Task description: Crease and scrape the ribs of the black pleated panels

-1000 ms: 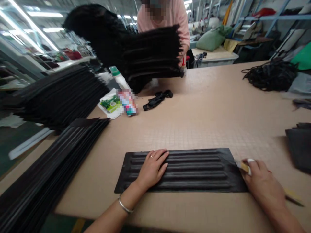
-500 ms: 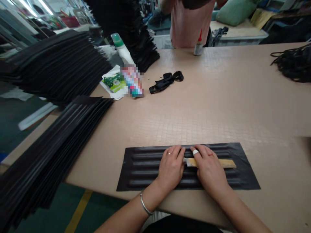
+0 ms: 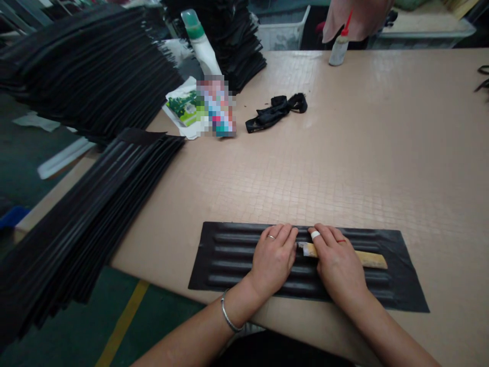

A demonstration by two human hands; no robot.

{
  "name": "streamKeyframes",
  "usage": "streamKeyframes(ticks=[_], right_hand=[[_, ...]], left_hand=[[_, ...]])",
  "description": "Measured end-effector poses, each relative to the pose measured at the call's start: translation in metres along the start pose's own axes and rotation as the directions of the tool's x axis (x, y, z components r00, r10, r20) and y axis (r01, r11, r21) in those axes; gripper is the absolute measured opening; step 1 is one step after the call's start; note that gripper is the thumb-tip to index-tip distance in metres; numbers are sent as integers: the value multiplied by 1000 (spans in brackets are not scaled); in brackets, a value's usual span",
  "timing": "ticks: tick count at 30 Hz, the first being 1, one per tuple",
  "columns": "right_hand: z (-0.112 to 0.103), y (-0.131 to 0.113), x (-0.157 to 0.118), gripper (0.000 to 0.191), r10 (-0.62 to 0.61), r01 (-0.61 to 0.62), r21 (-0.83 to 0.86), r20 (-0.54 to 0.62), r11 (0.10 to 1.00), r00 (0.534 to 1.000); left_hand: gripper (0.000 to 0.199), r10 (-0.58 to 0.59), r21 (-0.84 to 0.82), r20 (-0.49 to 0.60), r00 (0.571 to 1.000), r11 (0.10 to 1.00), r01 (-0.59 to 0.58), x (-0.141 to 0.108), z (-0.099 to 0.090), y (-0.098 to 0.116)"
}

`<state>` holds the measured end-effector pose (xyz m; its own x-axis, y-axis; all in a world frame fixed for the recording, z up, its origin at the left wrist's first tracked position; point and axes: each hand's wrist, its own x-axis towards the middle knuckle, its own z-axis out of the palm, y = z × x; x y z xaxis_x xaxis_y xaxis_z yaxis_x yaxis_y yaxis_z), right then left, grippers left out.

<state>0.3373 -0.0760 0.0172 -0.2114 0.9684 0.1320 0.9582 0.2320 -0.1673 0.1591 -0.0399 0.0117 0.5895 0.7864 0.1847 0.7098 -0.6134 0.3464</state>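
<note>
A black ribbed panel (image 3: 233,260), a flat leather-like piece with raised parallel ribs, lies near the table's front edge. My left hand (image 3: 273,257) rests on its middle, palm down, fingers laid toward the far edge. To the right, my right hand (image 3: 338,260) bends over a tan flat-handled tool (image 3: 370,259) and has it under the palm. The tool's whitish end with a small dark tip points at my left hand; its other end sticks out on the right. My right fingertips touch the panel near its far edge. The tool's middle is hidden.
Stacks of black panels (image 3: 91,71) stand at the left, with a fanned pile (image 3: 99,204) overhanging the edge. Behind lie a white bottle with green cap (image 3: 204,46), a green-white packet (image 3: 187,108) and a black strap bundle (image 3: 277,112). A red-tipped bottle (image 3: 338,48) stands far back.
The view has tilted down and shifted, so the background sits higher in it. Both hands stay on the panel, with a slightly wider gap between them; the tool is still under my right hand.
</note>
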Motion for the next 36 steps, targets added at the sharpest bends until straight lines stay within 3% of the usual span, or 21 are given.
streamKeyframes(ticks=[4,8,12,22,28,30,32,36], right_hand=[[2,-11,8,31,-20,20,25,8,999,1000],[4,-1,4,38,-39,39,-27,-8,999,999],[0,26,-10,41,-20,20,-94,-1,995,1000],[-12,106,-52,39,30,-28,-248,5,968,1000],[-13,139,-71,40,97,-95,-218,1,971,995],[-13,129,-68,39,131,-130,-200,-7,971,991],[-12,103,-55,40,136,-137,-178,-17,974,991],[0,16,-5,38,25,-24,2,-38,1000,999]], left_hand=[[39,23,-20,3,1000,1000,-23,-1,1,-4],[33,50,26,-57,997,999,-48,-4,-3,-14],[30,41,103,-110,993,994,-29,-16,-13,-31],[27,-15,261,-116,993,964,45,-60,-49,-93],[28,-102,266,-166,981,953,144,-85,-62,-124],[29,-110,225,-197,974,962,154,-90,-62,-129],[31,-115,174,-222,968,972,155,-93,-59,-131],[34,-130,116,-247,960,980,162,-93,-55,-134]])
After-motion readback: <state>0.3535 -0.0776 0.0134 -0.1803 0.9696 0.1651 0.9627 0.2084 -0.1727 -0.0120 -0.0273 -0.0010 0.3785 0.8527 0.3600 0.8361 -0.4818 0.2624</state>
